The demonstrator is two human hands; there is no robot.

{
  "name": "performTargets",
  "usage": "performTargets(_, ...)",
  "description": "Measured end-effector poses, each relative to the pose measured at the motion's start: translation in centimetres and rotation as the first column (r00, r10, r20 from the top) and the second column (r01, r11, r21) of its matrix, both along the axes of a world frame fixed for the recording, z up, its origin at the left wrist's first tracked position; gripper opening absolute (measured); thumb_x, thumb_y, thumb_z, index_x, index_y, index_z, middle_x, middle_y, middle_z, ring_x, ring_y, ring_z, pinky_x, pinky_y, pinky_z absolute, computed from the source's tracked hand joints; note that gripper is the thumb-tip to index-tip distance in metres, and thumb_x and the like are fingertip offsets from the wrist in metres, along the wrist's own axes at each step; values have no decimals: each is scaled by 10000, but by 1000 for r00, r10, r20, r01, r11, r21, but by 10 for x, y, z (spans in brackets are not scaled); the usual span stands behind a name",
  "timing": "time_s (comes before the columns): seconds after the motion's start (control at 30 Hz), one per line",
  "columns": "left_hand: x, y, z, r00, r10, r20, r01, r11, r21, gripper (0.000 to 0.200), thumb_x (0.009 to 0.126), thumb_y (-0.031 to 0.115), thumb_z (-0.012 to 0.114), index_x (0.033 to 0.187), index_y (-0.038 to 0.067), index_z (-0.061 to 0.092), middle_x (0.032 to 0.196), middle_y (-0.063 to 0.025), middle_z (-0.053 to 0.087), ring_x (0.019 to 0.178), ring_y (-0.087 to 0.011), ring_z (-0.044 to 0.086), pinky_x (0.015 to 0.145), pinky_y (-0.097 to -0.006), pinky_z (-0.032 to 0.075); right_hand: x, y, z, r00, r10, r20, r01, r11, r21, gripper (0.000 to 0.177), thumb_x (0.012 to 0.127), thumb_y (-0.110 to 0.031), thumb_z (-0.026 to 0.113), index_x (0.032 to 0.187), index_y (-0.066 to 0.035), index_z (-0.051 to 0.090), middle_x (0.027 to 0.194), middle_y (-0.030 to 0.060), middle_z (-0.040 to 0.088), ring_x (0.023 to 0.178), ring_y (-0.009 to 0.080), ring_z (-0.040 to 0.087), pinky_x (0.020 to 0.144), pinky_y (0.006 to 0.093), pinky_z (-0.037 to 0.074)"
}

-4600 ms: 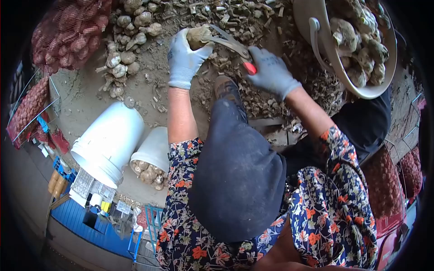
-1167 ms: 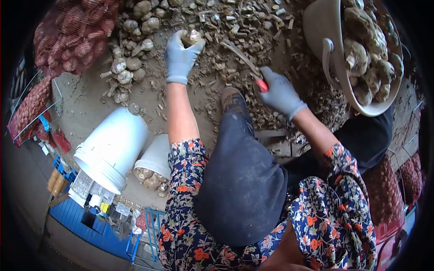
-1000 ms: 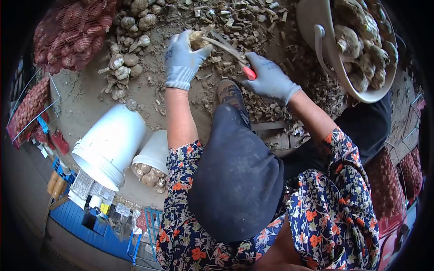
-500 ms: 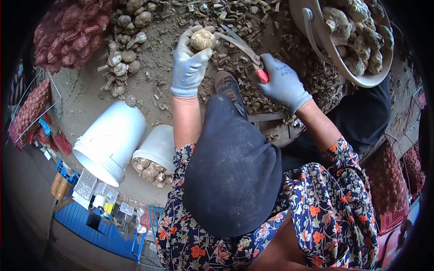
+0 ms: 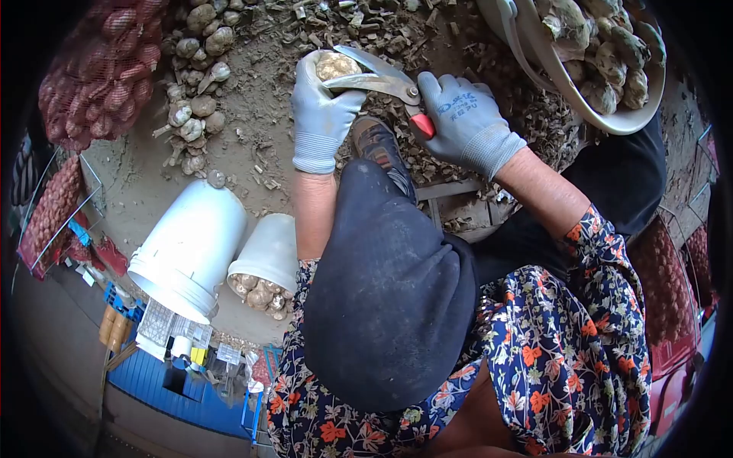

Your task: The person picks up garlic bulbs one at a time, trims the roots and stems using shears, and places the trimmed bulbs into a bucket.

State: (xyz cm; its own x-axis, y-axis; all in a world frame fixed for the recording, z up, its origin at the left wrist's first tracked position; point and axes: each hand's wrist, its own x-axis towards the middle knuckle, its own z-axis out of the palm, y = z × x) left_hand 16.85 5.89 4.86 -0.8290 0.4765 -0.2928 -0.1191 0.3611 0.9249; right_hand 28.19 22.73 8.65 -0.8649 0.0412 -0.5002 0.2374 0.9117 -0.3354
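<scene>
My left hand [image 5: 324, 111], in a grey glove, is wrapped round a garlic bulb [image 5: 338, 66] at the top centre. Gloved too, my right hand [image 5: 464, 118] grips the pruning shears [image 5: 405, 90] by their red handle. The two blades stand apart and lie at the bulb, one across its lower side and the other above its upper right. Part of the handle is hidden in my right palm. Below the hands are my dark-clad knee [image 5: 389, 282] and one shoe [image 5: 376, 141].
A bucket of garlic bulbs [image 5: 565, 84] is at the upper right. Loose bulbs [image 5: 202, 105] and a red net sack [image 5: 107, 76] lie at the upper left. A white bucket [image 5: 191, 244] and a smaller bulb-filled one [image 5: 267, 246] lie left. Trimmings [image 5: 427, 42] cover the ground ahead.
The shears have moved left and opened wider, and their blades now overlap the bulb in view. My right hand has shifted slightly left and up. The surroundings have shifted a little in the view.
</scene>
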Motion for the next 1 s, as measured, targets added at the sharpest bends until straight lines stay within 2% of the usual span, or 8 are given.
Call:
performTargets(0.37, 17, 16, -9, 972, -34, -233, 3, 991, -134, 537, 687, 45, 745, 1135, 0, 453, 939, -105, 606, 840, -170, 611, 775, -302, 507, 11, 6, -14, 981, -59, 186, 84, 988, -131, 369, 821, -297, 609, 1029, -36, 453, 883, 201, 640, 827, 376, 640, 734, 465, 491)
performTargets(0.47, 20, 33, 6, 999, -4, 44, 8, 996, -94, 566, 699, 92, 765, 1162, 0, 453, 952, -82, 567, 814, -150, 565, 752, -288, 496, 29, 9, -32, 956, -261, 134, 288, 922, -260, 272, 831, -265, 590, 925, -32, 486, 789, 233, 623, 780, 420, 613, 684, 501, 477)
performTargets(0.5, 15, 25, -20, 987, -48, -154, 36, 996, -77, 562, 714, 66, 752, 1187, 9, 454, 981, -67, 556, 830, -141, 561, 736, -273, 499, 41, 8, -41, 944, -319, 86, 330, 899, -289, 263, 838, -278, 577, 908, -37, 498, 759, 230, 617, 743, 435, 605, 647, 519, 466)
performTargets(0.63, -6, 83, 49, 998, -26, 60, -1, 909, 416, 526, 792, 12, 680, 1254, 30, 428, 1019, -40, 533, 842, -99, 550, 753, -224, 499, 80, 7, -41, 879, -446, 170, 476, 848, -233, 345, 856, -360, 549, 941, -28, 503, 761, 254, 623, 733, 433, 622, 680, 510, 494)
performTargets(0.77, -22, 177, 107, 890, -1, -455, 343, 658, 670, 428, 829, 60, 659, 1209, 35, 464, 1031, -80, 553, 769, -123, 571, 640, -236, 509, 95, 13, -25, 864, -419, 278, 487, 834, -257, 387, 850, -362, 542, 978, -2, 477, 835, 259, 635, 811, 424, 627, 730, 502, 487)
performTargets(0.83, -36, 230, 97, 502, 61, -863, 472, 816, 332, 238, 910, 68, 556, 1147, 76, 537, 796, -32, 612, 591, -80, 566, 501, -221, 498, 93, 15, -22, 866, -413, 281, 482, 838, -257, 400, 843, -357, 543, 994, 6, 468, 849, 265, 633, 825, 424, 626, 737, 500, 487)
performTargets(0.9, -30, 274, 125, 343, -319, -884, 528, 843, -99, 449, 886, 305, 520, 1298, 131, 484, 1290, -185, 508, 1193, -383, 452, 1033, -489, 311, 86, 18, -16, 843, -399, 361, 500, 829, -249, 423, 899, -388, 481, 1024, 17, 488, 946, 263, 638, 918, 406, 622, 807, 473, 477)
performTargets(1.0, -17, 296, 91, 236, -373, -897, 447, 862, -241, 532, 873, 344, 548, 1341, 112, 447, 1247, -174, 519, 1160, -388, 458, 1025, -493, 304, 89, 21, -28, 856, -390, 339, 479, 844, -240, 423, 889, -377, 494, 1023, 24, 481, 933, 266, 639, 897, 415, 624, 786, 485, 482)
